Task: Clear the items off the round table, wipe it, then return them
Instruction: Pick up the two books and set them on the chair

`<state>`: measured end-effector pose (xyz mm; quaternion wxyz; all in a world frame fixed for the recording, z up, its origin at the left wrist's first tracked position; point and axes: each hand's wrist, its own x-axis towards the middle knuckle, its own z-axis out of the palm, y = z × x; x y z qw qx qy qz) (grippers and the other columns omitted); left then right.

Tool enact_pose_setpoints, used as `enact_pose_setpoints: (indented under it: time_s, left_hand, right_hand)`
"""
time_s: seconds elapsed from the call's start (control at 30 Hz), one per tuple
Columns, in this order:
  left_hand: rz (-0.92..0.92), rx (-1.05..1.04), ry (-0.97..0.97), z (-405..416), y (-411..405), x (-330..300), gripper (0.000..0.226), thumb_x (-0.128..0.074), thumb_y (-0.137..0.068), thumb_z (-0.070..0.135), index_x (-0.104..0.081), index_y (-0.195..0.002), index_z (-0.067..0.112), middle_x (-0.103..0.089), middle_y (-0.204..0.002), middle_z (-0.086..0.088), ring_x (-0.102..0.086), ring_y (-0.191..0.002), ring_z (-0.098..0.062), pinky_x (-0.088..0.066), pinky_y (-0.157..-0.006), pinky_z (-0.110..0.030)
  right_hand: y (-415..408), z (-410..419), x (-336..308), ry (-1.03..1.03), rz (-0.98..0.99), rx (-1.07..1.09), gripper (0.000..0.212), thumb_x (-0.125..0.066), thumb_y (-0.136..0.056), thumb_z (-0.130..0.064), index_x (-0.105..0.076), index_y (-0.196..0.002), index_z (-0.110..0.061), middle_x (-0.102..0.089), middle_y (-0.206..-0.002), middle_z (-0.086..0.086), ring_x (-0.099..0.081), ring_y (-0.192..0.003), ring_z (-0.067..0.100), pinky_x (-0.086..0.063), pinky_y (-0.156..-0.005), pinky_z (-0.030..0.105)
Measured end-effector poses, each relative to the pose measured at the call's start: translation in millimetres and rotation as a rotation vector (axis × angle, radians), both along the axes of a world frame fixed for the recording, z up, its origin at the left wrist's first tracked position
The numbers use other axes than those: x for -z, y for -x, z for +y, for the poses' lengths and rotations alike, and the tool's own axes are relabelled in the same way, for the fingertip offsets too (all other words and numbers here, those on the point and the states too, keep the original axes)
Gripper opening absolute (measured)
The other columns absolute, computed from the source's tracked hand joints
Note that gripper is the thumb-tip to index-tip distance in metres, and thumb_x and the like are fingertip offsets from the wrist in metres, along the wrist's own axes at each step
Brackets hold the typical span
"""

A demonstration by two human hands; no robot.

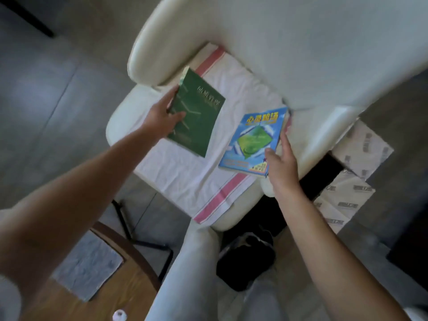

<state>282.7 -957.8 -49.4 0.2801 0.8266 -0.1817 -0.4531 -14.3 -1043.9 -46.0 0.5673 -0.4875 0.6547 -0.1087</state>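
Note:
My left hand (162, 114) grips the left edge of a green book (196, 114), thumb on its cover, holding it tilted over the seat of a cream armchair (301, 54). My right hand (281, 161) holds the right edge of a blue book (252, 141) with a green picture on its cover, low over the seat's right side. A white towel with red stripes (185, 174) covers the seat beneath both books. The round wooden table's (69, 304) edge shows at the bottom left, with a grey cloth (86, 265) lying on it.
A small white object (119, 315) sits on the table near the bottom edge. Cardboard boxes (347, 181) lie on the floor to the right of the armchair. A black bag (245, 258) sits on the floor by my legs. Black metal legs (139, 239) stand beside the table.

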Motion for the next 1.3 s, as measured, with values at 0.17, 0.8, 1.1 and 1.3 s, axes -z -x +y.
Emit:
enact_pose_setpoints:
  time_s: [0.17,0.8,1.1,1.3]
  left_hand:
    - [-0.071,0.126,0.018,-25.5,-33.1,34.4,0.076,-0.067,-0.096,0.017,-0.032,-0.159,0.041,-0.057,-0.132,0.008,-0.066,-0.109,-0.018,-0.055,-0.090,-0.022]
    - [-0.281,0.339,-0.082,-56.8,-39.9,106.5,0.079,-0.058,-0.097,0.014,-0.022,-0.159,0.048,-0.055,-0.145,0.004,-0.058,-0.111,-0.016,-0.050,-0.087,-0.029]
    - [-0.458,0.550,-0.242,-40.0,-58.3,137.5,0.068,-0.059,-0.095,0.021,-0.035,-0.158,0.033,-0.047,-0.146,-0.015,-0.054,-0.125,-0.039,-0.053,-0.097,-0.050]
    - [-0.637,0.691,-0.286,-36.5,-54.9,139.0,0.062,-0.067,-0.090,0.024,-0.048,-0.148,0.022,-0.030,-0.162,-0.016,-0.031,-0.145,-0.041,-0.030,-0.115,-0.053]
  right_hand:
    - [-16.2,-8.0,45.8,0.053,0.076,-0.040,0.076,-0.055,-0.084,-0.025,-0.040,-0.157,-0.035,-0.062,-0.127,-0.025,-0.063,-0.125,0.014,-0.049,-0.110,0.047]
    - [-58.0,30.4,109.4,0.052,0.289,-0.084,0.089,-0.058,-0.089,-0.008,-0.018,-0.162,-0.042,-0.065,-0.141,0.003,-0.066,-0.118,0.026,-0.042,-0.090,0.025]
    - [-37.8,26.0,133.6,-0.089,0.392,-0.210,0.088,-0.059,-0.089,-0.003,-0.025,-0.162,-0.041,-0.066,-0.134,-0.002,-0.064,-0.112,0.028,-0.039,-0.080,0.023]
    - [-26.2,34.4,139.5,-0.103,0.362,-0.273,0.086,-0.062,-0.089,-0.005,-0.028,-0.162,-0.035,-0.067,-0.112,-0.003,-0.063,-0.097,0.021,-0.042,-0.077,0.026]
